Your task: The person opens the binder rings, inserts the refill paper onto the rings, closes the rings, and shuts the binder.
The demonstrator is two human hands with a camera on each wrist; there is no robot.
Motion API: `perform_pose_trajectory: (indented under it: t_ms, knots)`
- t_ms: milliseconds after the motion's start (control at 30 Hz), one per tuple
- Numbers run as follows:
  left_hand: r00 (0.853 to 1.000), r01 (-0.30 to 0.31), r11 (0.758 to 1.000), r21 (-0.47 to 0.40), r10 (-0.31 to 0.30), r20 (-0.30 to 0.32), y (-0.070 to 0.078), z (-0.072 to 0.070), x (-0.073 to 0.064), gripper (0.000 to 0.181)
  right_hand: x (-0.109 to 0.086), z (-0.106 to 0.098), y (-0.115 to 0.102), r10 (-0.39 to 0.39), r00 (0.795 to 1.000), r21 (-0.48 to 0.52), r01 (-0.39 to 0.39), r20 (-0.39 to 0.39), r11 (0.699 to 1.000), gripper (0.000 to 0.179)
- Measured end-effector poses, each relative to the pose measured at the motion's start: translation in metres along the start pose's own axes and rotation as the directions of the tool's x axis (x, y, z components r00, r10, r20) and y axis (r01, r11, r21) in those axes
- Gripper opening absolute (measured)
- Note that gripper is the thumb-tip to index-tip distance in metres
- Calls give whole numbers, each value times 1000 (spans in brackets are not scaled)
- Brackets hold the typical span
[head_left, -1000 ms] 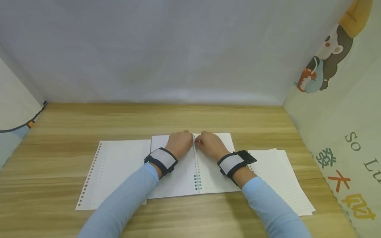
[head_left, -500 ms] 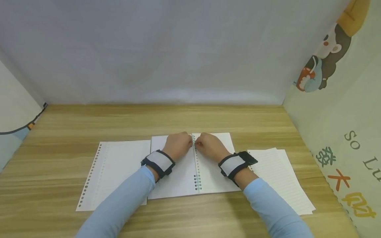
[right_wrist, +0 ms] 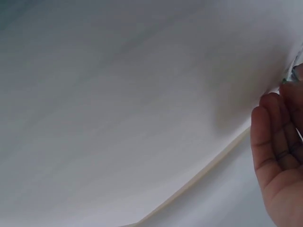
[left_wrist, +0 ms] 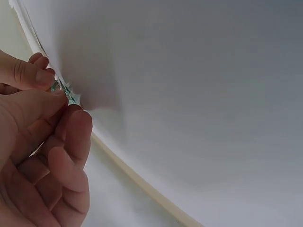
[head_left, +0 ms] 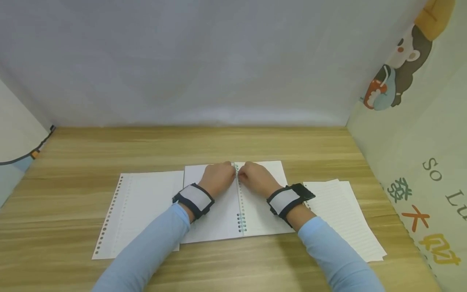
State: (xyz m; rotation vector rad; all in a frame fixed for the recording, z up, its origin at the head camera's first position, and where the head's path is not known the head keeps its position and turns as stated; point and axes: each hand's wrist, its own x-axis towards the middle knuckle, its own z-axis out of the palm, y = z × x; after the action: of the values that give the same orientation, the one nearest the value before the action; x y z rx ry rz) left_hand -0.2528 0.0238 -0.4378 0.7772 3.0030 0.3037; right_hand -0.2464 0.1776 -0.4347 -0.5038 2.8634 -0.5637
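Note:
An open loose-leaf notebook (head_left: 213, 229) lies flat in the middle of the table, with pale green binder rings (head_left: 242, 223) along its spine. Both hands meet at the far end of that spine. My left hand (head_left: 217, 178) is on the left page side, its thumb and index finger pinching the green rings (left_wrist: 71, 97) in the left wrist view. From the right page side, my right hand (head_left: 258, 178) pinches at the same rings, fingertips almost against the left ones. Its other fingers (right_wrist: 267, 135) are bent in the right wrist view. The fingers hide the upper rings in the head view.
Left of the notebook lies a white sheet (head_left: 146, 202) with punched holes down its left edge, partly under my left forearm. Several lined sheets (head_left: 344, 219) are fanned at the right, beside my right wrist. A pale curtain (head_left: 204, 73) closes the wooden table (head_left: 204, 142) off at the back.
My left hand has shifted very slightly leftward from one second ago. Both hands stay at the top rings, and the notebook and loose sheets lie as before.

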Motion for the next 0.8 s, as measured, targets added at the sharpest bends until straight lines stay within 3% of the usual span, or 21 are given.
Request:
perform_pose_trajectory:
  t_ms: [433,800]
  knots:
    - [1000,-14,1000,6,15,-7,-4,-5,-4,20,3,-1,1,-19,1000,-39,19,5,999,24]
    - [999,26,999,25,-27,32,-2,-4,-10,23,-5,1,-1,-7,999,-40,5,-50,999,21]
